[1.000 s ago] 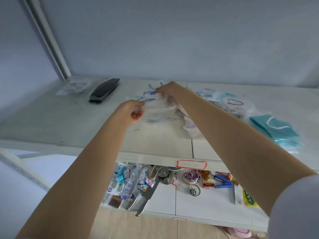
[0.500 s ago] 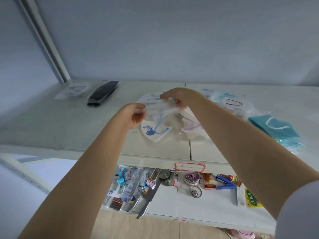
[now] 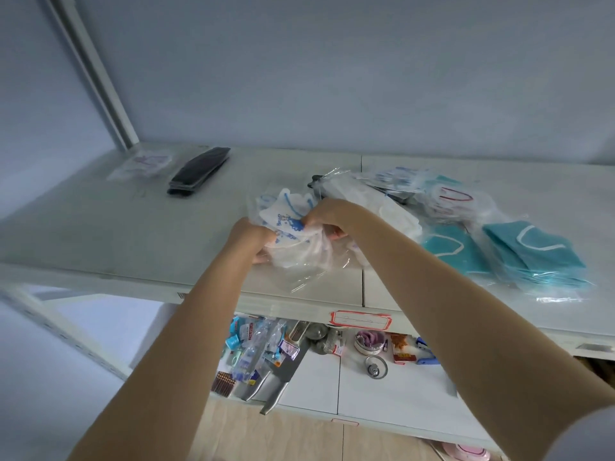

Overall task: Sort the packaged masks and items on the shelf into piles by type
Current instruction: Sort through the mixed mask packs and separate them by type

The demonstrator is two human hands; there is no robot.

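Note:
A bundle of clear-wrapped white masks with blue print (image 3: 289, 224) lies near the middle of the white shelf (image 3: 100, 234). My left hand (image 3: 250, 239) grips its left side and my right hand (image 3: 327, 216) pinches its upper right edge. Right of them lies a heap of packaged white masks (image 3: 386, 207), wrapped masks with red straps (image 3: 452, 197), and teal masks (image 3: 535, 251) in plastic. At the far left sit a stack of black masks (image 3: 199, 169) and a clear packet with purple print (image 3: 144, 163).
A white upright post (image 3: 96, 78) rises at the back left corner. The lower shelf (image 3: 382, 390) holds knives, small packets, a stapler and tins. A red-bordered label (image 3: 361, 321) is stuck on the shelf's front edge.
Both hands have lowered the blue-printed packets from a raised spread down onto the shelf, and have drawn closer together. The view has shifted, showing more of the right-hand heap.

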